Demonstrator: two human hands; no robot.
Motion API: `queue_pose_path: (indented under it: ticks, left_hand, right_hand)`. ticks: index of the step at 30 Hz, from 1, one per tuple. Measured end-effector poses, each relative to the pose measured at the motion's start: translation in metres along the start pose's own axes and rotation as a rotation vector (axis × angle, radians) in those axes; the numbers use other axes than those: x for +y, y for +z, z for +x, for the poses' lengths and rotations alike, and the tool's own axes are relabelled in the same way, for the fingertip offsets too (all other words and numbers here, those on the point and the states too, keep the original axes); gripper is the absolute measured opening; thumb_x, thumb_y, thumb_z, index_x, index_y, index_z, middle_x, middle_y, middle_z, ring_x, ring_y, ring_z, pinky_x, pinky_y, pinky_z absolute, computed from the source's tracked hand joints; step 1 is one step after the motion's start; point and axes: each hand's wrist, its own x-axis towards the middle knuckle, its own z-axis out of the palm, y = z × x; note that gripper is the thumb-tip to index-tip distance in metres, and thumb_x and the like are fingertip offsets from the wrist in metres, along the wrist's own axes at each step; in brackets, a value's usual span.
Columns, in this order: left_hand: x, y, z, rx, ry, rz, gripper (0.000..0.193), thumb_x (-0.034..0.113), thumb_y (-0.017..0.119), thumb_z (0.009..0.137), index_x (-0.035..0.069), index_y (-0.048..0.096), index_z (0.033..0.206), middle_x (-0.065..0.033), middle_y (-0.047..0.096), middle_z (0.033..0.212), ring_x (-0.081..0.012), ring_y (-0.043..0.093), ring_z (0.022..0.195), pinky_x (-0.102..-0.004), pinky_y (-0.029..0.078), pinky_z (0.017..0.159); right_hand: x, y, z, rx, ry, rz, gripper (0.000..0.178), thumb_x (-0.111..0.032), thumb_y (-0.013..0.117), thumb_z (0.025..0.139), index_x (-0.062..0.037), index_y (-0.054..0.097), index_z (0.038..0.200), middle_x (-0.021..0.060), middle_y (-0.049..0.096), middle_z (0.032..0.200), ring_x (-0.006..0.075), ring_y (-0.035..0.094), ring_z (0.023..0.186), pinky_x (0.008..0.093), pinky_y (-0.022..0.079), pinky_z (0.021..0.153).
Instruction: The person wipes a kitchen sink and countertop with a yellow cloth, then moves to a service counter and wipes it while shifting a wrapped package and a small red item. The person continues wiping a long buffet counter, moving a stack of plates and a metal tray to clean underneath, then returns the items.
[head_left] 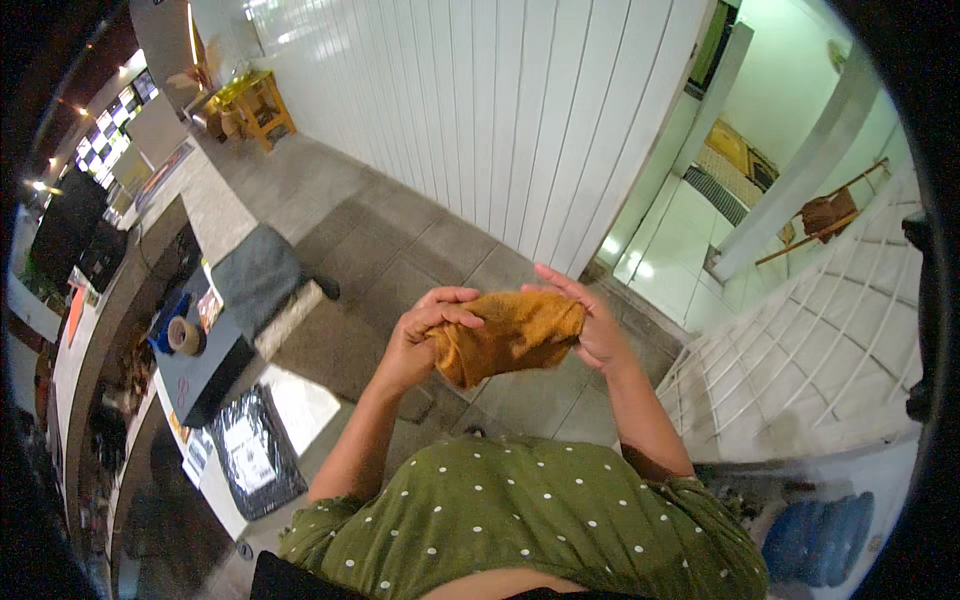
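Between a tall white panelled wall (pixel 440 110) and the wearer's olive-green polka-dotted top (pixel 520 505), over the grey tiled floor (pixel 375 235), a soft, bunched mustard-orange piece of fabric (pixel 510 335) hangs in the air, held up by both hands. Good handling here, I judge, means keeping both ends supported and drawing them gently apart, so that the loose folds flatten without the weave being overstretched; the middle sags a little and looks slack, so an even, light tension would suit it better than a hard tug. Keeping it out in front of the body, well clear of the light counter (pixel 300 410) on the left, leaves room for turning it. Both forearms rise from the lower part of the view and lean inward, the left slanting up to the right, the right running steeper and tilting left. The left hand (pixel 425 335) closes on the fabric's left end, fingers curled over the near face, the thumb hidden. The right hand (pixel 593 325) meets the opposite end with its palm turned inward and fingers extended, the topmost pointing up and left past the upper edge; whether it pinches the fabric, I cannot tell.
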Motion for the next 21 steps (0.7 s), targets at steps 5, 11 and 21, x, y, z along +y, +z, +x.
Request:
queue_pose_path:
  ticks: [5,11,21]
  left_hand:
    - [-0.048,0.000,0.037,0.177,-0.464,-0.986,0.078,0.006,0.067,0.078,0.017,0.036,0.148,-0.0134,0.043,0.145,-0.0274,0.050,0.126,-0.0401,0.046,0.101]
    - [-0.149,0.002,0.079,0.320,-0.543,-1.693,0.073,0.038,0.064,0.086,0.019,0.035,0.150,-0.0157,0.033,0.152,-0.0354,0.043,0.133,-0.0536,0.038,0.108]
    - [-0.270,0.064,0.239,0.389,-0.741,-1.502,0.076,0.065,0.044,0.092,0.009,0.041,0.144,-0.0163,0.046,0.145,-0.0329,0.044,0.133,-0.0543,0.032,0.112]
  right_hand:
    - [0.019,-0.050,0.035,0.197,0.228,0.291,0.049,-0.040,0.049,0.098,-0.0038,0.055,0.131,0.0116,0.058,0.132,0.0280,0.054,0.124,0.0447,0.040,0.108]
    - [0.012,-0.094,0.099,0.089,0.240,0.550,0.057,-0.048,0.049,0.094,-0.0038,0.056,0.128,0.0124,0.058,0.131,0.0295,0.054,0.123,0.0467,0.040,0.108]
    - [-0.024,-0.239,0.265,-0.033,0.325,0.578,0.050,-0.040,0.047,0.095,-0.0041,0.056,0.128,0.0118,0.059,0.132,0.0298,0.054,0.124,0.0483,0.036,0.111]
